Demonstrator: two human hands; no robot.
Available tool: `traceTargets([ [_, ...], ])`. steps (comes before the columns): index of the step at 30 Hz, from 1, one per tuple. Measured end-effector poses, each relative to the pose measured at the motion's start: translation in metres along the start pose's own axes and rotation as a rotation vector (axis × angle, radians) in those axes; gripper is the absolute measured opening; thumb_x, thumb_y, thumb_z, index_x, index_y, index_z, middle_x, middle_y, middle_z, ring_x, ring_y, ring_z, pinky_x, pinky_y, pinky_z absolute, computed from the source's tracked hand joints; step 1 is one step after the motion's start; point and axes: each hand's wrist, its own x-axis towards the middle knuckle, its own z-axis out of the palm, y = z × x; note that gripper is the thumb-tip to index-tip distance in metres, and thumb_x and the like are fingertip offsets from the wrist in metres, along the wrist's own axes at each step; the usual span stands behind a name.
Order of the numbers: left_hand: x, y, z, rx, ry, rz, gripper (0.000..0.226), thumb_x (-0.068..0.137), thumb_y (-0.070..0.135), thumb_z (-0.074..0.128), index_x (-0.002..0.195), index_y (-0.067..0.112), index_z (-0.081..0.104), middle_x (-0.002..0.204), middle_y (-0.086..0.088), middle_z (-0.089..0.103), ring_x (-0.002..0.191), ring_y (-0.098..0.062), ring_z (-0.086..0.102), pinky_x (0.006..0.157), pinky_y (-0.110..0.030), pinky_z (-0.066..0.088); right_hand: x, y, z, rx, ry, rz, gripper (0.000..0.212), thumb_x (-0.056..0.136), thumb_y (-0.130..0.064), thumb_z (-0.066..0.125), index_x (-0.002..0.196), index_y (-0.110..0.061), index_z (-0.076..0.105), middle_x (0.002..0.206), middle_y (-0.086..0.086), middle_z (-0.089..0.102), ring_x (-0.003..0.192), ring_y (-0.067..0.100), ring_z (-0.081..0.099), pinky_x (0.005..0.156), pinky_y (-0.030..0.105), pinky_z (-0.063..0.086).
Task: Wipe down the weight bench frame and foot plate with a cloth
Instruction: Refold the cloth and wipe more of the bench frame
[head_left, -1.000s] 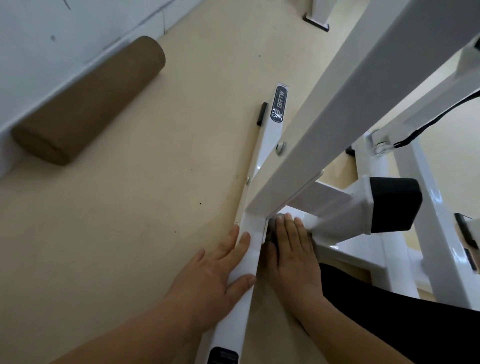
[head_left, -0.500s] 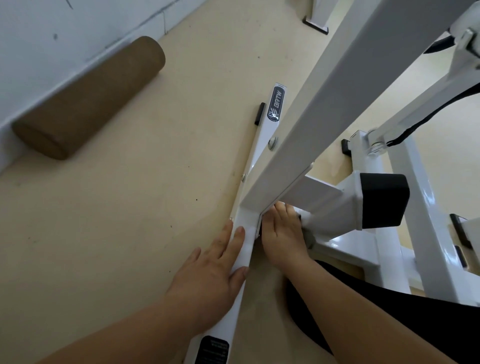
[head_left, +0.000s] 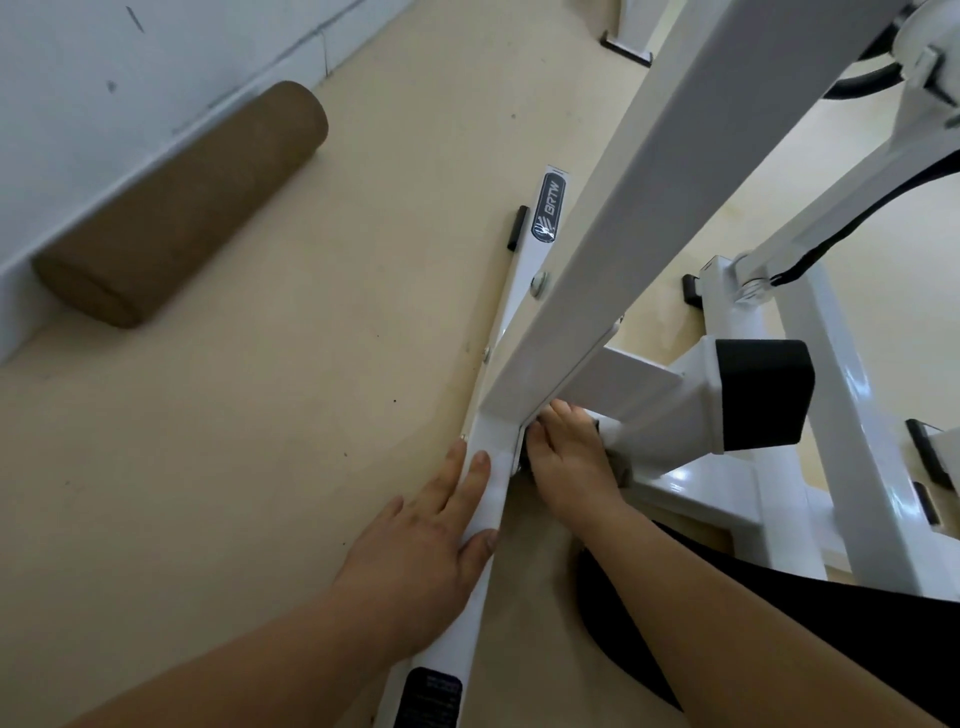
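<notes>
The white bench frame has a floor rail (head_left: 535, 260) running away from me and a slanted upright (head_left: 649, 171) rising from it. My left hand (head_left: 421, 551) rests flat on the near part of the rail, fingers straight, thumb across its top. My right hand (head_left: 566, 462) presses a dark grey cloth (head_left: 615, 465) into the joint where the upright and a cross tube (head_left: 654, 395) meet the rail. Only slivers of cloth show beside and under the fingers. No foot plate can be told apart.
A brown foam roller (head_left: 182, 208) lies on the beige floor along the white wall at the left. A black end cap (head_left: 763, 395) closes the cross tube. More white frame members (head_left: 841, 415) and a black cable (head_left: 852, 218) stand at the right. My dark-clad leg (head_left: 779, 613) is beneath my right arm.
My right hand has slid forward with the cloth, deeper under the upright into the joint. The left hand stays flat on the rail. The view has tilted slightly.
</notes>
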Motion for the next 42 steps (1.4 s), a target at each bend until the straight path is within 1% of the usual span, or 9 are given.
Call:
traceTargets([
  [6,0.001,0.002,-0.003,0.135,-0.01,-0.013,0.071,0.106,0.059,0.018,0.158,0.038,-0.025,0.167,0.012,-0.029,0.159,-0.017,0.004,0.129,-0.042,0.008,-0.051,0.012,-0.011,-0.161,-0.023,0.006,0.043,0.109,-0.025,0.045,0.15,-0.035,0.047,0.16,-0.014,0.039,0.149,0.01,0.033,0.122,0.029,0.023],
  [11,0.011,0.027,0.0,0.245,0.063,-0.05,0.076,0.107,0.033,0.033,0.162,0.015,-0.015,0.168,-0.009,-0.027,0.157,-0.023,-0.018,0.128,-0.038,-0.003,-0.12,0.028,-0.03,0.089,0.127,0.184,0.03,0.105,-0.022,0.05,0.13,-0.032,0.064,0.103,-0.021,0.062,0.105,0.01,0.064,0.08,0.008,0.041],
  [16,0.016,0.055,0.021,0.243,0.056,0.07,0.087,0.103,0.059,0.024,0.16,0.012,-0.022,0.164,-0.007,-0.036,0.15,-0.019,-0.037,0.126,-0.042,-0.017,-0.122,0.057,-0.088,0.218,0.389,0.412,0.023,0.107,-0.031,0.046,0.129,-0.029,0.055,0.101,-0.007,0.063,0.089,0.01,0.057,0.081,0.03,0.044],
  [20,0.011,0.054,0.038,0.281,0.178,0.084,0.091,0.095,0.074,0.008,0.16,0.014,-0.013,0.169,-0.006,-0.022,0.152,-0.019,-0.033,0.127,-0.047,-0.011,-0.099,0.083,-0.107,0.106,0.346,0.49,0.013,0.108,-0.034,0.044,0.114,-0.029,0.054,0.089,-0.009,0.056,0.081,0.016,0.053,0.076,0.031,0.039],
  [24,0.01,0.049,0.043,0.272,0.235,0.104,0.093,0.095,0.077,0.007,0.161,0.012,0.002,0.171,-0.005,-0.006,0.157,-0.017,-0.019,0.126,-0.046,-0.003,-0.07,0.096,-0.094,0.025,0.283,0.472,0.027,0.108,-0.034,0.046,0.127,-0.025,0.063,0.117,0.0,0.065,0.11,0.02,0.06,0.088,0.031,0.045],
  [27,0.01,0.053,0.04,0.228,0.253,0.087,0.096,0.093,0.077,0.01,0.163,0.01,0.004,0.171,-0.003,-0.008,0.156,-0.013,-0.019,0.126,-0.043,-0.005,-0.065,0.104,-0.075,-0.064,0.179,0.373,0.043,0.109,-0.039,0.038,0.149,-0.026,0.05,0.162,-0.008,0.037,0.154,0.014,0.022,0.124,0.038,0.025],
  [32,0.008,0.059,0.034,0.201,0.264,0.06,0.092,0.09,0.073,0.001,0.162,0.017,-0.013,0.168,0.003,-0.025,0.15,-0.007,-0.034,0.127,-0.039,-0.012,-0.063,0.134,-0.081,-0.287,-0.013,0.46,0.063,0.106,-0.056,0.011,0.163,-0.03,0.0,0.171,-0.008,-0.009,0.156,0.019,-0.017,0.127,0.045,-0.009],
  [35,0.008,0.062,0.033,0.22,0.234,0.046,0.088,0.094,0.072,0.002,0.161,0.018,-0.017,0.168,0.004,-0.027,0.147,-0.007,-0.039,0.127,-0.04,-0.013,-0.049,0.135,-0.088,-0.235,-0.024,0.589,0.065,0.106,-0.055,0.01,0.163,-0.027,-0.002,0.172,-0.003,-0.01,0.156,0.025,-0.019,0.126,0.051,-0.009],
  [42,0.008,0.06,0.036,0.232,0.251,0.046,0.093,0.09,0.076,-0.001,0.163,0.019,-0.01,0.17,0.003,-0.023,0.15,-0.009,-0.035,0.128,-0.041,-0.01,-0.065,0.133,-0.072,-0.285,-0.018,0.301,0.062,0.107,-0.054,0.011,0.163,-0.031,0.005,0.171,-0.011,-0.007,0.155,0.011,-0.02,0.127,0.043,-0.009],
])
